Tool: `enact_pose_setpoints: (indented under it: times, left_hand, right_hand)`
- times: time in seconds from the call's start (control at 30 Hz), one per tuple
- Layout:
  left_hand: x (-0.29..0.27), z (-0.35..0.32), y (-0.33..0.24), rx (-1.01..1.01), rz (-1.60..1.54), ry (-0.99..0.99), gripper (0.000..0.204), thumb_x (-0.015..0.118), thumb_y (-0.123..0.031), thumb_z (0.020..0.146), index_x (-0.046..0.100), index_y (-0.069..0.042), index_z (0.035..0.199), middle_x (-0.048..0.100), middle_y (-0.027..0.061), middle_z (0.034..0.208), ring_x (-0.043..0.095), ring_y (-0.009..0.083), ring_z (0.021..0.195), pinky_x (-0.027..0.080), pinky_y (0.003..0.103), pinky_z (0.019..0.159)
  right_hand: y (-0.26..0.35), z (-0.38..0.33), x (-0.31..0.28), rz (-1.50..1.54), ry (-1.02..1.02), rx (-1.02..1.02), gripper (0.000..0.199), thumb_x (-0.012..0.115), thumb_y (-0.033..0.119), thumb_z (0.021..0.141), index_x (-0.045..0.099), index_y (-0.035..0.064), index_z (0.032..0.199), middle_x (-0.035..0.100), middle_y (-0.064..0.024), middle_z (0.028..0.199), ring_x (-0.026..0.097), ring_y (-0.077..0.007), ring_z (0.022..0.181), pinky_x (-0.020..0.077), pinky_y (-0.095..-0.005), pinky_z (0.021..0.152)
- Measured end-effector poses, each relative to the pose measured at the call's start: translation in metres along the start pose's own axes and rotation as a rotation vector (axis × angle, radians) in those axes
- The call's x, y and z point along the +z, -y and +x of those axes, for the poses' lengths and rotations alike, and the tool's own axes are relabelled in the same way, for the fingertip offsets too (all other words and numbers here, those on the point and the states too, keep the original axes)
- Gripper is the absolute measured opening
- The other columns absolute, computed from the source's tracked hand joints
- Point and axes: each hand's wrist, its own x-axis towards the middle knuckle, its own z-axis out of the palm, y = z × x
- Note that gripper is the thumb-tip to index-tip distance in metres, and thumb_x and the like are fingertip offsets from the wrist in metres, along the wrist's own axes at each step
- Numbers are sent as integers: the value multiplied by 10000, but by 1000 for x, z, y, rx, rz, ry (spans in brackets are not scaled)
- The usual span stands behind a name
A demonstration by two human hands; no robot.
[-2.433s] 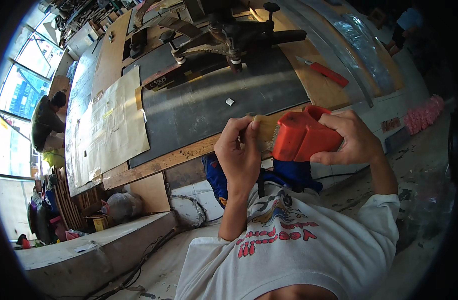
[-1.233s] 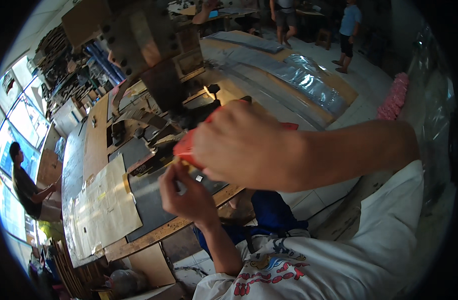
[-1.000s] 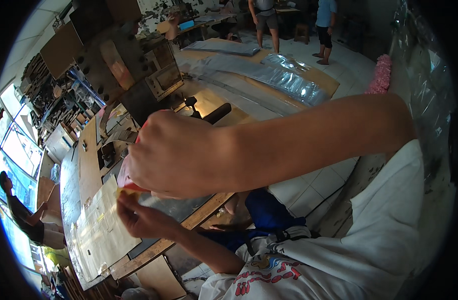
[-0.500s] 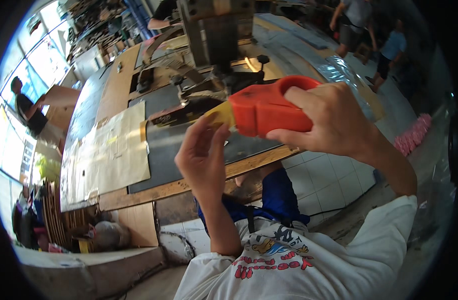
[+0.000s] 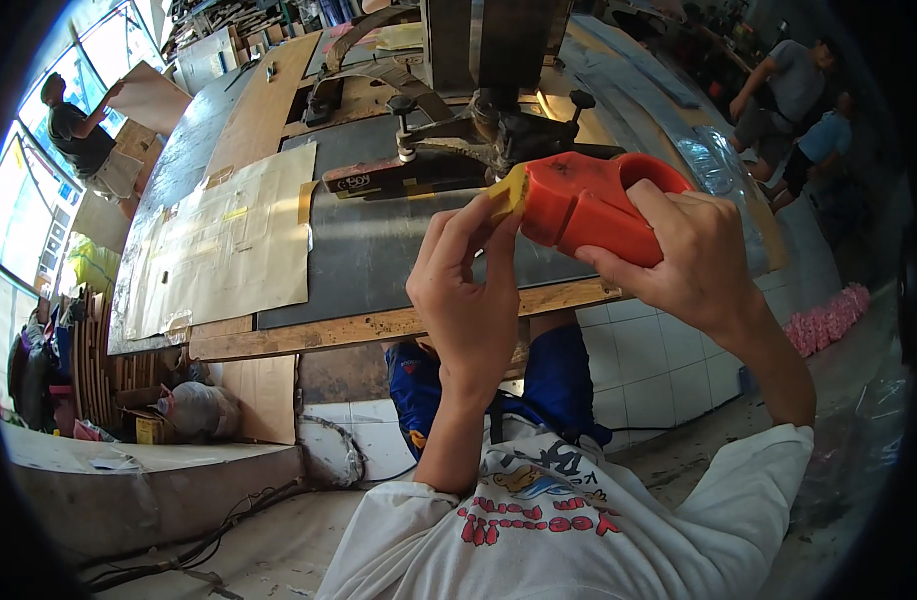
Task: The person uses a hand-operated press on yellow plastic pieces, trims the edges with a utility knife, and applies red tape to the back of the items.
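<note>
My right hand [image 5: 693,250] is wrapped round a red tape dispenser [image 5: 573,205] with a loop handle, held in the air above the table's near side. A yellow tip [image 5: 509,192] points left from its front end. My left hand [image 5: 465,300] has its thumb and fingertips closed at that tip; any strip of tape between them is too small to make out. Behind the dispenser, a metal clamp assembly [image 5: 493,135] with knobs stands on the dark board [image 5: 378,265], beside a long dark bar [image 5: 378,178].
A tan cardboard sheet [image 5: 223,245] lies on the table's left part, near its wooden front edge [image 5: 398,325]. One person [image 5: 83,140] holds a board at the left; two others [image 5: 788,90] are at the far right. Pink bundled material [image 5: 828,318] lies on the floor.
Both hands and the dispenser have shifted right in view. My left fingers have closed at the yellow tip. The view has tilted, and the person at the left faces a raised board.
</note>
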Motion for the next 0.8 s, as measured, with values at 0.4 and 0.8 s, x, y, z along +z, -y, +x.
enact_pose_setpoints:
  times: [0.4, 0.8]
  left_hand:
    - [-59, 19, -20, -239, -331, -132, 325, 679, 33, 915, 600, 80, 1227, 706, 152, 1067, 708, 208, 972, 568, 278, 850]
    - [-50, 8, 15, -275, -232, 132, 361, 644, -101, 927, 610, 48, 1255, 693, 138, 1015, 693, 195, 878, 538, 329, 861]
  right_hand:
    - [-18, -30, 26, 64, -86, 169, 484, 775, 469, 811, 620, 22, 910, 623, -118, 638, 649, -286, 569, 522, -397, 559]
    - [-169, -96, 52, 28, -45, 720, 609, 741, 513, 833, 657, -10, 1135, 727, -188, 908, 713, -348, 835, 549, -402, 756]
